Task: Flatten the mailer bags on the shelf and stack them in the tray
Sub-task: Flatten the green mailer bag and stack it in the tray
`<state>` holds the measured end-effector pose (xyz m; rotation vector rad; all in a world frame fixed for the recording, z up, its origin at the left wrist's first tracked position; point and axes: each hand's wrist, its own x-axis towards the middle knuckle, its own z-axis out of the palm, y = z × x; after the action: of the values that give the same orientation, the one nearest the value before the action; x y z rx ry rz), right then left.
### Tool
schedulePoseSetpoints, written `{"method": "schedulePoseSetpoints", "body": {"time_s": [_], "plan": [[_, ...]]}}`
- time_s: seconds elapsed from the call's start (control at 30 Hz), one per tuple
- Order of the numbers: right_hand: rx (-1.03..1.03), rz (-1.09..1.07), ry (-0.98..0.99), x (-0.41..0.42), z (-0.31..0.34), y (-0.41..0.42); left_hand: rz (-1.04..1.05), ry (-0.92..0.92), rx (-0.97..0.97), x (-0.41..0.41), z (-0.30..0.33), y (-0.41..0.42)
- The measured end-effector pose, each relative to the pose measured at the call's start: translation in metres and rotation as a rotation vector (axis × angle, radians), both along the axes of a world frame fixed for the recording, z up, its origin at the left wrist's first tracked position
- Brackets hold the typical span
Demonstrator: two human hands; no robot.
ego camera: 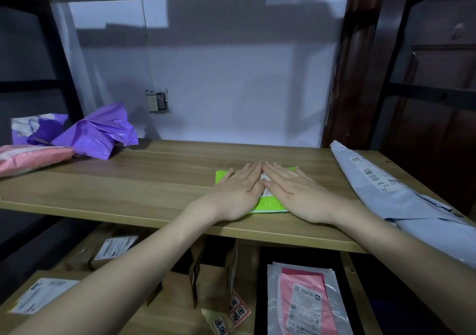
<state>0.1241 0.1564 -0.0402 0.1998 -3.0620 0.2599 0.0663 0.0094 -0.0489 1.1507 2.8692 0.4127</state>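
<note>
Both of my palms lie flat, fingers straight and together, pressing a bright green mailer bag [268, 200] against the wooden shelf [144, 180]; neither hand curls round anything. My left hand [237, 190] covers the bag's left half, my right hand [293, 193] its right half, and the index fingers meet at the tips over the middle, where a strip of white label shows between them. The bag sits near the shelf's front edge, right of centre, its green corners visible beyond my fingers and below my palms.

From the head camera, the far left of the shelf holds a crumpled purple mailer bag [98, 131], puffed and unflattened, with a second purple-and-white bag [33, 126] behind it and a pink mailer bag [33, 157] lying in front at the left edge. Along the right end of the shelf, a long pale blue mailer bag [401, 195] with barcode labels lies slanted, overhanging the front edge, well apart from the green one.

Below the shelf, at lower right, a black tray [262, 283] holds flattened bags: a pink one with a printed label [304, 301] on top of clear ones. Brown cardboard parcels [206, 288] with white labels crowd the lower level to the tray's left.
</note>
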Motion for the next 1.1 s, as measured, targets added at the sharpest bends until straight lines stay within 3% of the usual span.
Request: {"method": "schedulePoseSetpoints", "body": {"time_s": [1.1], "plan": [[-0.054,-0.011,-0.111,-0.007,0.005,-0.003,0.007,-0.131,0.022,-0.008,0.002,0.002]]}}
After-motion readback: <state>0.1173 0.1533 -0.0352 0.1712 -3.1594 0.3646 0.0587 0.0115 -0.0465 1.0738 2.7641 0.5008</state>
